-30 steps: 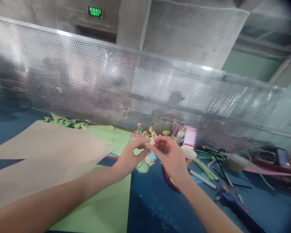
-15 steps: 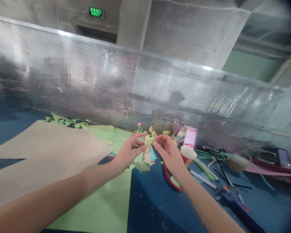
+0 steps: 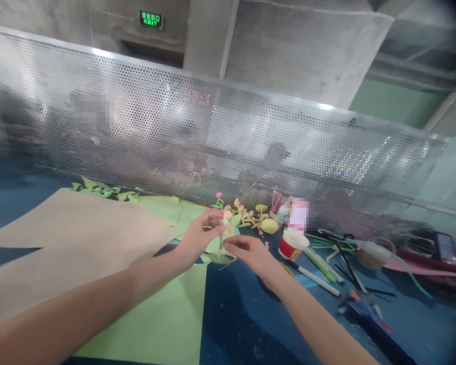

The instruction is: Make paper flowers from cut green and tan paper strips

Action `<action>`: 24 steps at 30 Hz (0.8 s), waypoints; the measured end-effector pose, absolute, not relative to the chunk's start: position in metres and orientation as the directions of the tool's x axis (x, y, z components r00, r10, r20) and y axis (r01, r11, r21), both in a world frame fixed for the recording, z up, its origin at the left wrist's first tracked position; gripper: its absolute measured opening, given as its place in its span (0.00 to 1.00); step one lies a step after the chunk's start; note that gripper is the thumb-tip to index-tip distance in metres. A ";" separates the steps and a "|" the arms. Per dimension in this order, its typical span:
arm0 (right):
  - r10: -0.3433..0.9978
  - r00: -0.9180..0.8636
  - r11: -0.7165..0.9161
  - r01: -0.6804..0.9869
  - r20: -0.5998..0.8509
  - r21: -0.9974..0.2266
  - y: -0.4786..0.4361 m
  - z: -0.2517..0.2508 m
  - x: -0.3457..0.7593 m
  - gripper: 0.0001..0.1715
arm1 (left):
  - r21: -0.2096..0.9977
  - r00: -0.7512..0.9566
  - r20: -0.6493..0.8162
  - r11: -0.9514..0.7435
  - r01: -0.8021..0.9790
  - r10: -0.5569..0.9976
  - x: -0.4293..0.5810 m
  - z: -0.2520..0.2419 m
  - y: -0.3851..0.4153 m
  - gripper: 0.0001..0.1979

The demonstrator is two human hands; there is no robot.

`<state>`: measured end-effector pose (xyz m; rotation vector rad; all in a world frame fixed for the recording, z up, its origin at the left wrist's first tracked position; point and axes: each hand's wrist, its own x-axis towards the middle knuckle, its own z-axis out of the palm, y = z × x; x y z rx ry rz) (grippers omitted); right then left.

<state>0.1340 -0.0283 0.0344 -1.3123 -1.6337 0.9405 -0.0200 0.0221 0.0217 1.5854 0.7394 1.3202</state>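
My left hand [image 3: 201,234] is closed in a pinch on a small paper flower piece [image 3: 228,226] with pale petals and a green leaf, held just above the blue table [image 3: 235,324]. My right hand [image 3: 249,252] sits lower and to the right, fingers curled together near the piece's lower end over a green paper scrap [image 3: 221,258]. What the right fingers grip is too small to name. More small paper flowers [image 3: 251,215] lie behind the hands.
Large brown paper [image 3: 72,238] and green paper [image 3: 155,324] sheets cover the table's left. A red-and-white paper cup [image 3: 292,245], pens [image 3: 319,276], scissors and cords lie right. A perforated metal screen [image 3: 213,137] runs along the table's far edge.
Both hands have come down toward the table. The right hand dropped more and moved left under the paper piece, uncovering the paper cup and the yellow-green flowers behind.
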 end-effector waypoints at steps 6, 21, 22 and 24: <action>0.979 0.015 0.186 0.346 0.203 -0.920 -0.029 0.031 0.123 0.14 | 0.882 0.248 0.452 -0.471 0.020 0.857 -0.019 0.021 0.018 0.13; 0.994 0.004 0.107 0.235 0.111 -0.966 -0.026 0.013 0.118 0.16 | 0.883 0.289 0.414 -0.458 0.104 0.863 -0.018 0.014 0.014 0.14; 0.994 0.003 0.102 0.253 0.106 -0.962 -0.026 0.013 0.118 0.16 | 0.876 0.267 0.429 -0.469 0.110 0.863 -0.018 0.015 0.013 0.14; 0.996 0.002 0.082 0.308 0.086 -0.948 -0.022 0.014 0.123 0.16 | 0.869 0.186 0.454 -0.479 0.122 0.871 -0.018 0.016 0.013 0.15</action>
